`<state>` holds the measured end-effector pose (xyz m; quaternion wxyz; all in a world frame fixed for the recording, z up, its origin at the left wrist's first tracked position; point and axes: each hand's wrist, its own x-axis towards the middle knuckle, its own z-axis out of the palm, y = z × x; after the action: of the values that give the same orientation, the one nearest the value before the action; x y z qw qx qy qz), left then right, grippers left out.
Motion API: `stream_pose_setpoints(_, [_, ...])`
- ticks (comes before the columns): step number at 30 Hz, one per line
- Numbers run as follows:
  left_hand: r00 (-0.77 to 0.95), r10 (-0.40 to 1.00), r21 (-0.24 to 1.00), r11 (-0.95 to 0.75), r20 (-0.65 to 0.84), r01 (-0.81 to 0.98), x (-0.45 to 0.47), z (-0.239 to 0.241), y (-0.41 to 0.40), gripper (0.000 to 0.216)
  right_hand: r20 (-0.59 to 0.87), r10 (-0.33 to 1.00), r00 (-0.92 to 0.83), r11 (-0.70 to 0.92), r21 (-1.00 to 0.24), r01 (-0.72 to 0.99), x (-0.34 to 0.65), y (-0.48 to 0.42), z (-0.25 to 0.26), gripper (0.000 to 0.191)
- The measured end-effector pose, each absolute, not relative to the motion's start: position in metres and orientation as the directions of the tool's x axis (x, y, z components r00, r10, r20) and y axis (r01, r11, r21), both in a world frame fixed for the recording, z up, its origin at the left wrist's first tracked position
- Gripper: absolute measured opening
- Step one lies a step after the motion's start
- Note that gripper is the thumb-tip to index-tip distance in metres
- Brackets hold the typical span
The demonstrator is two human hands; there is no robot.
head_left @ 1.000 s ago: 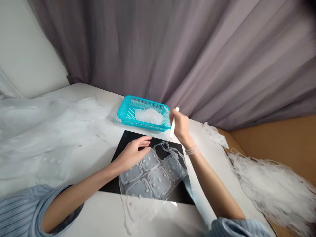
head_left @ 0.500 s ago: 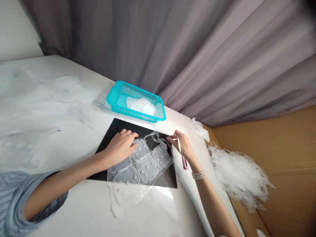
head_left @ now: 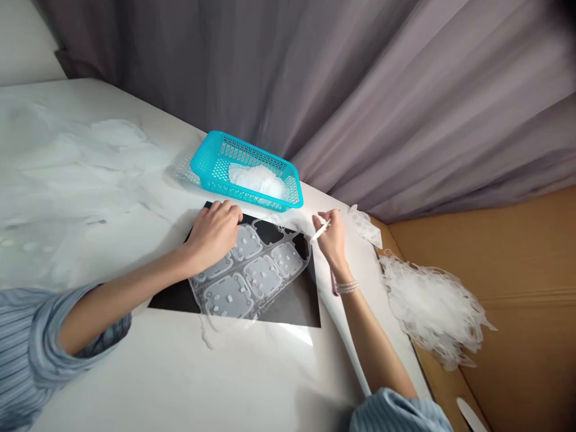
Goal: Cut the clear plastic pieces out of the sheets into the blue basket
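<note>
A black mat lies on a white table, and every place here is given from it. Far to its left spreads a heap of clear film. A blue striped sleeve lies near the table's closer edge, left of the mat. From it the left hand reaches over the mat's far left part, palm down, fingers together and half bent, on or just above the sheet; whether they grip anything, I cannot tell. Behind the mat stands a turquoise basket with white pieces in it, and behind that hangs a grey curtain. The sheet, translucent, with rounded panels and small raised bumps, lies mostly on the mat. Just off the mat's far right corner, the right hand is closed around a slim white tool; whether its fingertips also pinch the sheet is unclear. A pink object shows partly behind its wrist. Further right of the mat are a crumpled clear strip, a tangled white heap and brown cardboard.
</note>
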<state>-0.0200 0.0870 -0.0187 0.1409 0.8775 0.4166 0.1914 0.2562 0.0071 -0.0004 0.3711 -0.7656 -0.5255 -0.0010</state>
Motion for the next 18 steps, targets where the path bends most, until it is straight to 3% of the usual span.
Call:
stream_pose_setpoints(3, [0.69, 0.671, 0.351, -0.737, 0.273, 0.577, -0.015, -0.015, 0.061, 0.031, 0.326, 0.81, 0.487, -0.153, -0.685, 0.712, 0.251, -0.019, 0.008, 0.029])
stream_pose_setpoints(6, [0.85, 0.441, 0.312, -0.882, 0.287, 0.352, -0.009, -0.021, 0.027, 0.033, 0.124, 0.907, 0.403, -0.129, -0.828, 0.545, 0.231, -0.049, 0.013, 0.044])
stream_pose_setpoints(8, [0.896, 0.349, 0.29, -0.918, 0.274, 0.269, -0.007, -0.029, 0.011, 0.037, 0.023, 0.944, 0.328, -0.149, -0.86, 0.489, 0.215, -0.063, 0.011, 0.047])
stream_pose_setpoints(12, [0.918, 0.314, 0.252, -0.934, 0.244, 0.252, -0.008, -0.042, 0.001, 0.041, -0.048, 0.96, 0.274, -0.176, -0.867, 0.465, 0.192, -0.073, 0.003, 0.041])
stream_pose_setpoints(18, [0.911, 0.309, 0.158, -0.949, 0.272, 0.274, -0.01, -0.043, 0.003, 0.043, -0.032, 0.975, 0.221, -0.153, -0.818, 0.555, 0.186, -0.072, -0.001, 0.037])
